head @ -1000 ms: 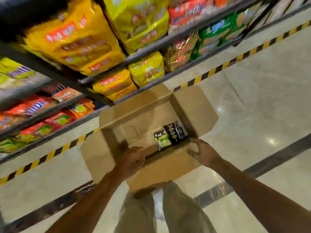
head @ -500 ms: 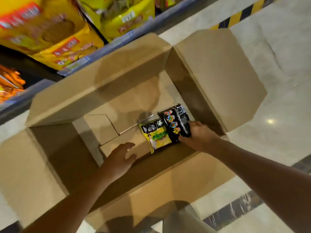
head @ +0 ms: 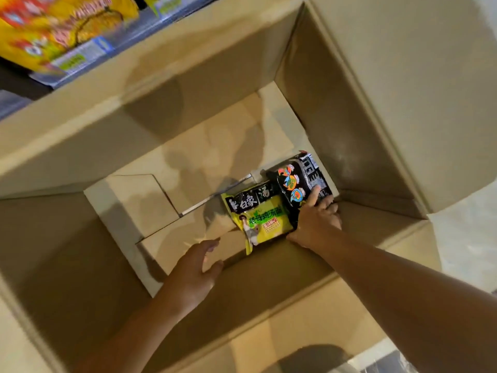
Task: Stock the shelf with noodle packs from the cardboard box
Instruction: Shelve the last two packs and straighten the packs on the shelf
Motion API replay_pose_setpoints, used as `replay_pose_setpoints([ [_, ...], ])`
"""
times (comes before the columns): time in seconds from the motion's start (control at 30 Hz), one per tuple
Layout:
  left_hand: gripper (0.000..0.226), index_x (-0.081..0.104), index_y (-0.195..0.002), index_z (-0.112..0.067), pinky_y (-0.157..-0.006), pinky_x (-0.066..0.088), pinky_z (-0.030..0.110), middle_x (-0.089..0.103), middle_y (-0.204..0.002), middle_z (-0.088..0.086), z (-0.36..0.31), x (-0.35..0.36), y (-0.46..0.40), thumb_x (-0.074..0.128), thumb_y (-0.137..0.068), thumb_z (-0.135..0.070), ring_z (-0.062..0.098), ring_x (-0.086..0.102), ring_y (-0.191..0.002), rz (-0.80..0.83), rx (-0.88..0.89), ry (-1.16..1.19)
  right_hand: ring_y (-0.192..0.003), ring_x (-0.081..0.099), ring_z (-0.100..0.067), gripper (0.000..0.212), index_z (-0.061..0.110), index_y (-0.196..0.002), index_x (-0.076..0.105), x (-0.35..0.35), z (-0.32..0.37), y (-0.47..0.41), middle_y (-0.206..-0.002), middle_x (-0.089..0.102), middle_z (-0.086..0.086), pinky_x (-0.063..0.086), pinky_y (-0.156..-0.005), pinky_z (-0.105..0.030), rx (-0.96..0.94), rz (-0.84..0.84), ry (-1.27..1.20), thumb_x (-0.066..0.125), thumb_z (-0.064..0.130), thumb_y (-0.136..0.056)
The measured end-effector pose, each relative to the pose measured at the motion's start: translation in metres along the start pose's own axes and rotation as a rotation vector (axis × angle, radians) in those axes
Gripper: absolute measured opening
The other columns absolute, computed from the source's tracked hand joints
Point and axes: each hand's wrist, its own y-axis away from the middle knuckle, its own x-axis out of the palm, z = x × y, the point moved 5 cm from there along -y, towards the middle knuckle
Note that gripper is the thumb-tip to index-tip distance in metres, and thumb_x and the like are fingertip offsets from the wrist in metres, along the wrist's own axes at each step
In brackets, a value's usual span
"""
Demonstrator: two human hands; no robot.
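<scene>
An open cardboard box [head: 188,87] fills the view, seen from above. On its floor at the right lie two noodle packs: a black pack [head: 298,181] and, to its left, a yellow-green pack [head: 265,219]. My right hand [head: 316,222] reaches down into the box and grips the black pack, thumb on top, fingers curled over its near right edge. My left hand [head: 193,270] hovers inside the box just left of the yellow-green pack, fingers apart, holding nothing.
The shelf edge [head: 80,57] with yellow noodle packs [head: 53,25] sits at the top left, beyond the box's far flap. The box's right flap [head: 403,90] stands open. Pale floor [head: 473,232] shows at the right.
The view has come closer to the box. My right hand has closed further on the black pack. My left hand has moved toward the yellow-green pack.
</scene>
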Motion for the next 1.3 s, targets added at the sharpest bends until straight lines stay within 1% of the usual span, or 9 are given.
replay_pose_setpoints([
  [0.27, 0.04, 0.047, -0.141, -0.029, -0.108, 0.037, 0.031, 0.048, -0.144, -0.008, -0.012, 0.006, 0.0, 0.049, -0.101, -0.034, 0.011, 0.045, -0.132, 0.021, 0.04, -0.032, -0.142, 0.03, -0.047, 0.111, 0.003, -0.154, -0.017, -0.019, -0.013, 0.001, -0.156, 0.012, -0.037, 0.039, -0.108, -0.045, -0.011, -0.026, -0.043, 0.068, 0.032, -0.089],
  [0.37, 0.043, 0.046, -0.143, -0.027, -0.105, 0.037, 0.028, 0.048, -0.143, -0.006, -0.015, 0.005, -0.002, 0.052, -0.101, -0.03, 0.014, 0.046, -0.132, 0.052, 0.027, -0.101, -0.127, 0.051, -0.042, 0.089, 0.011, -0.156, 0.013, -0.043, -0.029, 0.008, -0.142, 0.045, -0.026, 0.046, -0.099, -0.044, -0.111, -0.027, -0.135, 0.066, 0.033, -0.087],
  [0.43, 0.042, 0.048, -0.141, -0.027, -0.098, 0.036, 0.025, 0.05, -0.141, -0.004, -0.019, 0.006, -0.005, 0.055, -0.099, -0.027, 0.015, 0.048, -0.129, 0.046, -0.007, -0.123, -0.108, 0.061, -0.035, 0.06, 0.02, -0.14, 0.042, -0.064, -0.041, 0.015, -0.12, 0.061, -0.014, 0.052, -0.083, -0.035, -0.17, -0.031, -0.255, 0.064, 0.03, -0.085],
  [0.5, 0.035, 0.054, -0.133, -0.026, -0.092, 0.036, 0.024, 0.053, -0.139, -0.003, -0.022, 0.009, -0.012, 0.057, -0.098, -0.025, 0.018, 0.052, -0.125, 0.022, -0.072, -0.07, -0.084, 0.062, -0.021, 0.038, 0.024, -0.124, 0.056, -0.082, -0.05, 0.022, -0.096, 0.063, -0.003, 0.047, -0.061, -0.026, -0.213, -0.027, -0.369, 0.063, 0.026, -0.086],
  [0.57, 0.024, 0.059, -0.121, -0.024, -0.088, 0.037, 0.025, 0.055, -0.136, -0.004, -0.026, 0.015, -0.02, 0.058, -0.097, -0.023, 0.02, 0.054, -0.121, -0.004, -0.137, 0.014, -0.075, 0.06, -0.012, 0.03, 0.028, -0.117, 0.061, -0.094, -0.057, 0.025, -0.086, 0.064, 0.003, 0.041, -0.053, -0.021, -0.247, -0.052, -0.426, 0.063, 0.027, -0.088],
  [0.73, 0.036, 0.047, -0.13, -0.018, -0.082, 0.034, 0.021, 0.054, -0.123, -0.004, -0.05, 0.041, -0.045, 0.058, -0.096, -0.01, 0.017, 0.052, -0.113, -0.006, -0.176, 0.186, -0.082, 0.06, -0.018, 0.03, 0.032, -0.117, 0.061, -0.094, -0.06, 0.013, -0.09, 0.066, 0.003, 0.043, -0.058, -0.022, -0.226, -0.087, -0.56, 0.064, 0.036, -0.087],
  [0.87, 0.041, 0.043, -0.121, -0.014, -0.075, 0.045, 0.025, 0.059, -0.119, -0.001, -0.048, 0.061, -0.066, 0.07, -0.09, -0.015, 0.013, 0.058, -0.101, -0.07, -0.226, 0.368, -0.097, 0.065, -0.023, 0.046, 0.03, -0.118, 0.057, -0.073, -0.062, 0.0, -0.107, 0.066, -0.001, 0.057, -0.085, -0.043, -0.108, -0.06, -0.813, 0.059, 0.052, -0.078],
  [1.03, 0.044, 0.05, -0.118, -0.014, -0.094, 0.05, 0.038, 0.064, -0.116, 0.002, -0.036, 0.07, -0.073, 0.078, -0.084, -0.018, 0.021, 0.061, -0.106, -0.148, -0.31, 0.551, -0.099, 0.063, -0.021, 0.028, 0.027, -0.11, 0.058, -0.061, -0.067, -0.011, -0.107, 0.066, -0.002, 0.058, -0.09, -0.044, -0.034, -0.022, -1.15, 0.072, 0.027, -0.085],
  [1.3, 0.024, 0.063, -0.101, -0.02, -0.066, 0.048, 0.023, 0.067, -0.096, -0.005, -0.053, 0.037, -0.05, 0.078, -0.084, -0.014, 0.011, 0.065, -0.086, -0.24, -0.188, 0.636, -0.096, 0.07, -0.016, 0.02, 0.034, -0.088, 0.072, -0.063, -0.064, -0.003, -0.095, 0.075, 0.01, 0.057, -0.092, -0.044, -0.118, -0.144, -1.229, 0.085, 0.04, -0.074],
])
